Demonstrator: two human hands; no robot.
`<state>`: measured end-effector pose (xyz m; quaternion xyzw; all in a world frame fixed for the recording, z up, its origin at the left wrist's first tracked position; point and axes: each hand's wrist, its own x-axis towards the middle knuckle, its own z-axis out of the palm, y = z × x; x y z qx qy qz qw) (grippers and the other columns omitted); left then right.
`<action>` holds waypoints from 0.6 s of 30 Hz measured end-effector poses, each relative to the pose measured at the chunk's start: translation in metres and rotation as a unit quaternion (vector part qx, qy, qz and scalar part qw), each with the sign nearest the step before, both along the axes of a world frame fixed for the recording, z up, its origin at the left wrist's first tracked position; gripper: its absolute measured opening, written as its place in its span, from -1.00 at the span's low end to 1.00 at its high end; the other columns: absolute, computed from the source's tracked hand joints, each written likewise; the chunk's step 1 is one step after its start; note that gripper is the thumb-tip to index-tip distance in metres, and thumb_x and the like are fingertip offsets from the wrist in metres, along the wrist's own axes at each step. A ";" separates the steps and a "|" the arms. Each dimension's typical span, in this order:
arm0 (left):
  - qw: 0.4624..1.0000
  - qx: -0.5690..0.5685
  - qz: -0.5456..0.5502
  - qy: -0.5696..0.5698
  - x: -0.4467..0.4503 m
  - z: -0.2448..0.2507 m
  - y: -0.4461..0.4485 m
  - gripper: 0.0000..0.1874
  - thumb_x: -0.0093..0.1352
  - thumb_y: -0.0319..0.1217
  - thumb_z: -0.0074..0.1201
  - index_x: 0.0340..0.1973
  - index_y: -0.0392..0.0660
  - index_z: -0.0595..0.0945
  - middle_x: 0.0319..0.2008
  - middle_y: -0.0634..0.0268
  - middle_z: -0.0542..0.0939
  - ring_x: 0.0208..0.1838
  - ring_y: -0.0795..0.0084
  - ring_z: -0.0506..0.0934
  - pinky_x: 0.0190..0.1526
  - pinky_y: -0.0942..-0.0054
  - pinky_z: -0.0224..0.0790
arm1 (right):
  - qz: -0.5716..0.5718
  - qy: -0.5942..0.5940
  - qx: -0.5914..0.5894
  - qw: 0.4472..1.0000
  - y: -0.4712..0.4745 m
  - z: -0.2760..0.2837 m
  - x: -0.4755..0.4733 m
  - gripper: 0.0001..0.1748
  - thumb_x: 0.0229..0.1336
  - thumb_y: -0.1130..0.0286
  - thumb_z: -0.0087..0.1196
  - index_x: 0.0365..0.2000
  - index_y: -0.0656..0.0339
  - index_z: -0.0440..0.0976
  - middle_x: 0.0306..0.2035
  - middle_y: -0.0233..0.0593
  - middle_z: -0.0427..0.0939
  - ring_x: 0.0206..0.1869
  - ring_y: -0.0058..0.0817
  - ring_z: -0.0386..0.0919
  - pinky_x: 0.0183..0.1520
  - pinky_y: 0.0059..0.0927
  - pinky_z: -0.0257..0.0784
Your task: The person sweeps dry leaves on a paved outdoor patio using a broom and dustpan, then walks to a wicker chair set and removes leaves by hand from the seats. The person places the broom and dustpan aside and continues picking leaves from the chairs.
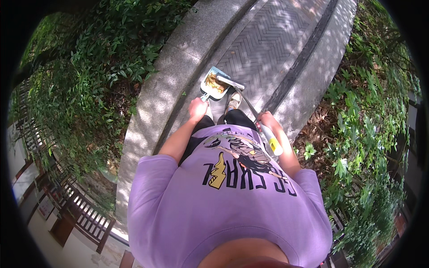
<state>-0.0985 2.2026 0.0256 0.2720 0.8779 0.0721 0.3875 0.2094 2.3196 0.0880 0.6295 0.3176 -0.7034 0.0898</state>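
Observation:
My left hand point(197, 109) is closed around the short pale-blue handle of a dustpan point(218, 95). Dry yellow-brown leaves point(214, 82) lie inside the pan. In my right hand point(267, 119) is the shaft of a long-handled tool point(248, 102), its grip end white and yellow. The tool's narrow white head point(230, 82) reaches over the pan's right side, close to the leaves; whether it touches them I cannot tell. Just below the head is my shoe point(233, 101). My other shoe is mostly hidden behind my left hand and arm.
A path of grey herringbone bricks point(264, 43) runs ahead between stone borders point(182, 43). Dark grooves point(303, 57) follow both sides. Dense shrubs point(114, 43) grow on the left, leafy plants point(352, 117) on the right. A wooden slatted railing point(88, 209) stands at lower left.

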 end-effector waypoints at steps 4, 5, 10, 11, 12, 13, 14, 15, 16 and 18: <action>1.000 0.012 0.007 0.002 -0.002 -0.001 0.012 -0.59 0.22 -0.15 0.19 -0.27 -0.29 0.71 -0.24 -0.21 0.64 -0.06 -0.16 0.61 0.00 0.02 0.45 | -0.009 0.018 0.006 1.000 0.004 0.027 0.003 -0.84 0.15 0.54 -0.15 -0.54 0.30 0.35 -0.64 -0.19 0.41 -0.71 -0.47 0.41 -0.73 -0.36 0.35; 1.000 0.018 0.008 0.008 -0.002 -0.003 0.017 -0.59 0.23 -0.15 0.19 -0.27 -0.29 0.71 -0.24 -0.21 0.64 -0.06 -0.16 0.61 0.00 0.02 0.45 | -0.005 0.013 0.006 1.000 0.008 0.033 0.004 -0.83 0.15 0.54 -0.15 -0.56 0.30 0.35 -0.65 -0.18 0.40 -0.71 -0.47 0.41 -0.73 -0.36 0.35; 0.999 0.036 -0.004 0.025 -0.005 -0.011 0.041 -0.59 0.23 -0.15 0.22 -0.26 -0.29 0.71 -0.23 -0.21 0.65 -0.06 -0.14 0.62 -0.02 0.02 0.46 | -0.041 0.014 0.031 0.999 0.031 0.048 0.017 -0.81 0.09 0.57 -0.13 -0.62 0.33 0.36 -0.67 -0.15 0.41 -0.72 -0.41 0.41 -0.72 -0.30 0.37; 0.999 0.037 -0.008 0.026 -0.005 -0.011 0.046 -0.59 0.22 -0.15 0.22 -0.26 -0.29 0.71 -0.24 -0.21 0.65 -0.06 -0.14 0.62 -0.02 0.02 0.46 | -0.042 0.029 0.040 0.998 0.038 0.047 0.022 -0.81 0.09 0.57 -0.13 -0.62 0.34 0.36 -0.67 -0.14 0.41 -0.72 -0.41 0.40 -0.71 -0.30 0.38; 0.999 0.039 -0.017 0.029 -0.004 -0.010 0.050 -0.60 0.21 -0.16 0.23 -0.27 -0.28 0.71 -0.25 -0.20 0.65 -0.07 -0.15 0.62 -0.03 0.02 0.46 | -0.042 0.045 0.047 0.997 0.043 0.045 0.028 -0.82 0.08 0.57 -0.12 -0.61 0.34 0.36 -0.67 -0.14 0.42 -0.72 -0.41 0.40 -0.71 -0.30 0.38; 0.998 0.040 -0.027 0.035 -0.003 -0.009 0.054 -0.61 0.21 -0.16 0.23 -0.28 -0.27 0.71 -0.25 -0.19 0.65 -0.07 -0.15 0.62 -0.03 0.02 0.46 | -0.039 0.053 0.055 0.996 0.049 0.040 0.031 -0.83 0.08 0.57 -0.11 -0.60 0.35 0.38 -0.67 -0.14 0.42 -0.73 -0.41 0.40 -0.70 -0.30 0.37; 0.998 0.041 -0.036 0.039 -0.003 -0.007 0.059 -0.62 0.21 -0.16 0.23 -0.28 -0.26 0.71 -0.26 -0.19 0.65 -0.08 -0.15 0.62 -0.03 0.03 0.46 | -0.065 0.066 0.050 0.994 0.056 0.035 0.035 -0.85 0.07 0.57 -0.10 -0.59 0.35 0.39 -0.67 -0.14 0.42 -0.73 -0.41 0.39 -0.70 -0.31 0.36; 0.997 0.042 -0.046 0.042 -0.002 -0.005 0.065 -0.62 0.21 -0.16 0.23 -0.29 -0.26 0.71 -0.26 -0.19 0.65 -0.08 -0.15 0.62 -0.02 0.03 0.46 | -0.074 0.063 0.048 0.994 0.062 0.029 0.037 -0.85 0.07 0.56 -0.10 -0.57 0.36 0.40 -0.67 -0.14 0.43 -0.73 -0.40 0.39 -0.70 -0.31 0.36; 0.997 0.031 -0.051 0.050 -0.001 -0.004 0.071 -0.63 0.21 -0.17 0.23 -0.30 -0.25 0.71 -0.26 -0.17 0.65 -0.08 -0.14 0.62 -0.01 0.04 0.46 | -0.082 0.063 0.046 0.994 0.068 0.022 0.039 -0.86 0.08 0.56 -0.09 -0.56 0.36 0.40 -0.67 -0.14 0.43 -0.73 -0.40 0.39 -0.70 -0.30 0.35; 0.997 0.026 -0.047 0.052 0.002 -0.001 0.082 -0.63 0.22 -0.17 0.22 -0.29 -0.26 0.71 -0.23 -0.17 0.66 -0.06 -0.12 0.62 0.00 0.05 0.46 | -0.115 0.049 0.033 0.992 0.082 0.010 0.043 -0.87 0.10 0.55 -0.09 -0.52 0.37 0.42 -0.67 -0.14 0.44 -0.74 -0.38 0.39 -0.69 -0.29 0.33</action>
